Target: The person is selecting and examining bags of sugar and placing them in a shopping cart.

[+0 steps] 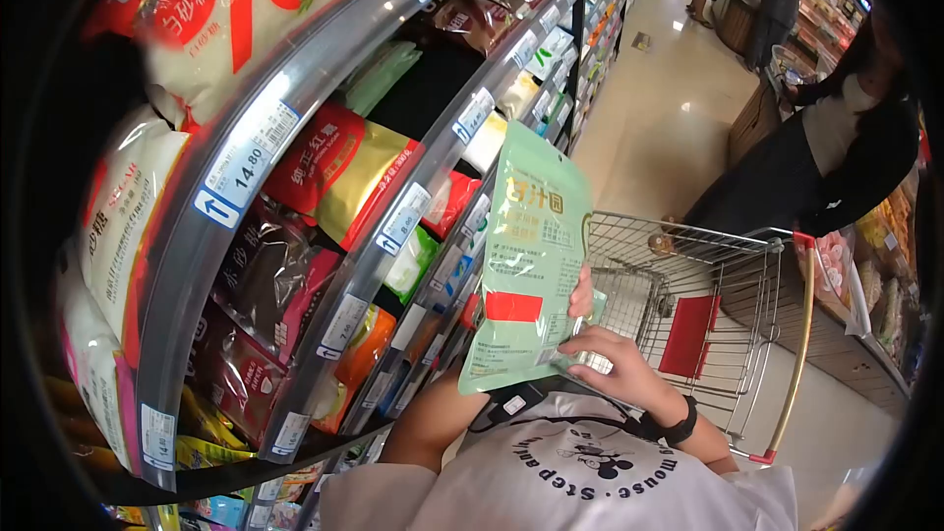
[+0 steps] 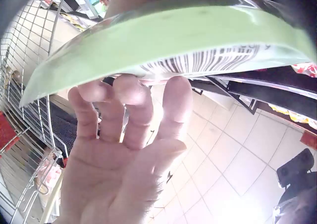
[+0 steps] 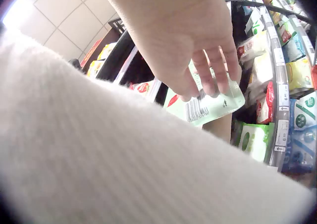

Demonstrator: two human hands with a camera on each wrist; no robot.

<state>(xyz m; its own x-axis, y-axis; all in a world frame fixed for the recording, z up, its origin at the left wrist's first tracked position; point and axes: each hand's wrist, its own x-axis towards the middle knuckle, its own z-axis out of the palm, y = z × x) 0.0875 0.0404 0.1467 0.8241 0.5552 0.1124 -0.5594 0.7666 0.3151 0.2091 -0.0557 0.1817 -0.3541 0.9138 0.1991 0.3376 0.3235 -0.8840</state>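
A pale green pouch, printed with a red block and a barcode, stands tilted in front of my chest. My left hand grips it from behind, fingertips curled round its right edge; the rest of that hand is hidden by the pouch. At the lower corner, my right hand touches the pouch with loosely bent fingers. In the left wrist view, the right hand has its palm showing and its thumb apart from the pouch. The right wrist view shows its fingers over the barcode side.
Shelves on the left hold sugar bags, a red and gold bag and dark packets behind price rails. A wire shopping cart stands close on the right. Beyond it is a person in dark clothes; others stand farther up the aisle.
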